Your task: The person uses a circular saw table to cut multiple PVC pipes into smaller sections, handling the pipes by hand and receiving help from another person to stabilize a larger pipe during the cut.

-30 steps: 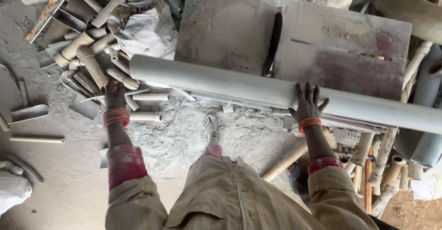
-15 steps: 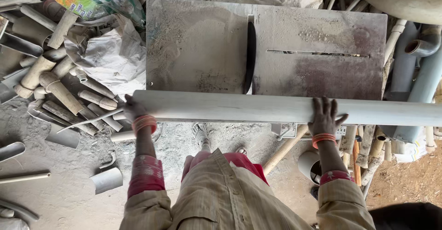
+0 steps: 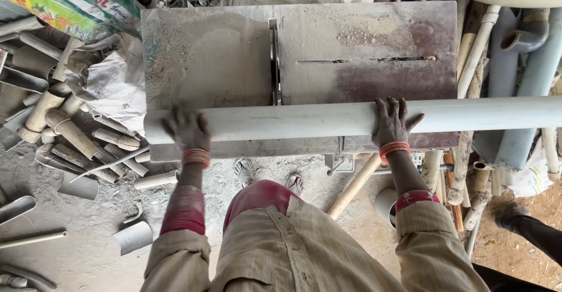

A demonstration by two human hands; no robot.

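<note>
A long grey plastic pipe (image 3: 304, 119) lies across the near part of a dusty metal saw table (image 3: 205, 52), running off the right edge of view. My left hand (image 3: 186, 127) rests on the pipe near its left end, fingers over the top. Further right, my right hand (image 3: 392, 121) presses flat on the same pipe. A circular saw blade (image 3: 274, 64) stands up through a slot in the table, just beyond the pipe and between my hands. Both wrists carry orange bangles.
Many short cut pipe pieces (image 3: 70, 134) lie heaped on the dusty ground at left, beside a white sack (image 3: 111, 87). More grey pipes (image 3: 527, 75) and sticks stand at right. Another person's foot (image 3: 515, 213) shows at lower right. A wooden stick (image 3: 351, 186) leans under the table.
The pipe has been brought up onto the saw table and slid left, toward the blade. Both hands stayed on it; my left hand moved right along with it.
</note>
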